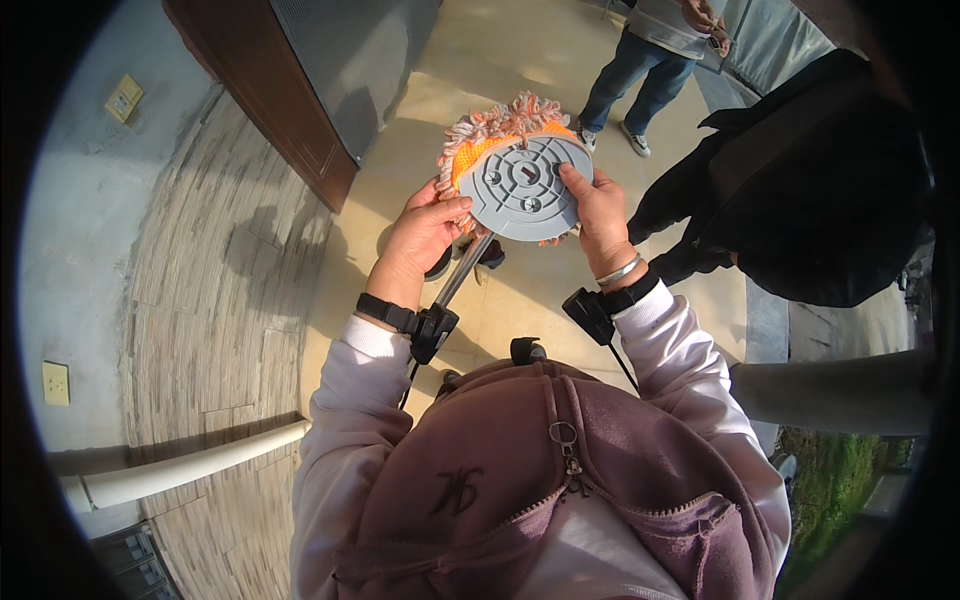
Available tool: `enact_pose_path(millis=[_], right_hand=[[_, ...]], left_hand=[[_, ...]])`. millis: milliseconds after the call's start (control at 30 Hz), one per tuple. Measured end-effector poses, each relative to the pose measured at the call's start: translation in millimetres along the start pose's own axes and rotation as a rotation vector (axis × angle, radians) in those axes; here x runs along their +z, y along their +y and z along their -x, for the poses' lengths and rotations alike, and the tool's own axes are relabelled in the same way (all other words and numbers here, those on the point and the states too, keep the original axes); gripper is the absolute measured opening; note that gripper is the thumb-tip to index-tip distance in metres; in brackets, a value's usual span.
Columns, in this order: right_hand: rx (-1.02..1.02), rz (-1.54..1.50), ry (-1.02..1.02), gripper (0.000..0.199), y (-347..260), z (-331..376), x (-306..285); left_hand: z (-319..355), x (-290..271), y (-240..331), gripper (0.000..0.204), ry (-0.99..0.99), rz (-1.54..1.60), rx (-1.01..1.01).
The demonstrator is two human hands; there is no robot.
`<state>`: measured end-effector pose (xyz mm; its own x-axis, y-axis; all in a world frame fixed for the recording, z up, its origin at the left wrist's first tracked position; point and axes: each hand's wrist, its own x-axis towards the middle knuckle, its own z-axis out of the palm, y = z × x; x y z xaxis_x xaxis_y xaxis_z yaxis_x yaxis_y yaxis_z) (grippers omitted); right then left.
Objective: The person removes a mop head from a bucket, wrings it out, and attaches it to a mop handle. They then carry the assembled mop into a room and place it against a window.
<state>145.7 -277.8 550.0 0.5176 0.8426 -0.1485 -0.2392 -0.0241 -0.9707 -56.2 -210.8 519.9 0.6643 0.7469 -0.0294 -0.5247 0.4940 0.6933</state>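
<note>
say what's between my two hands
Between left hand and right hand, the head view shows a round grey disc, with a fringed mop pad along its far edge.

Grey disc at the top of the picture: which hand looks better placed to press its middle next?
Probably the right hand: its thumb rests on the grey disc, inward of the rim. The left hand has its thumb nearer the left edge.

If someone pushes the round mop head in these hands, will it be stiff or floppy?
The gray disc looks like ribbed plastic, so probably stiff and fairly light. The shaggy fringe has loose strands, so it likely flops.
</note>
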Motion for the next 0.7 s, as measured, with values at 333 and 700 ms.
enact_pose_path(millis=[333, 700], right_hand=[[-0.244, 0.109, -0.010, 0.021, 5, 0, 0], [-0.422, 0.126, 0.008, 0.021, 4, 6, 3]], left_hand=[[5, 12, -16, 0.045, 0.274, 0.023, 0.248], [-29, 22, -30, 0.023, 0.371, -0.153, 0.364]])
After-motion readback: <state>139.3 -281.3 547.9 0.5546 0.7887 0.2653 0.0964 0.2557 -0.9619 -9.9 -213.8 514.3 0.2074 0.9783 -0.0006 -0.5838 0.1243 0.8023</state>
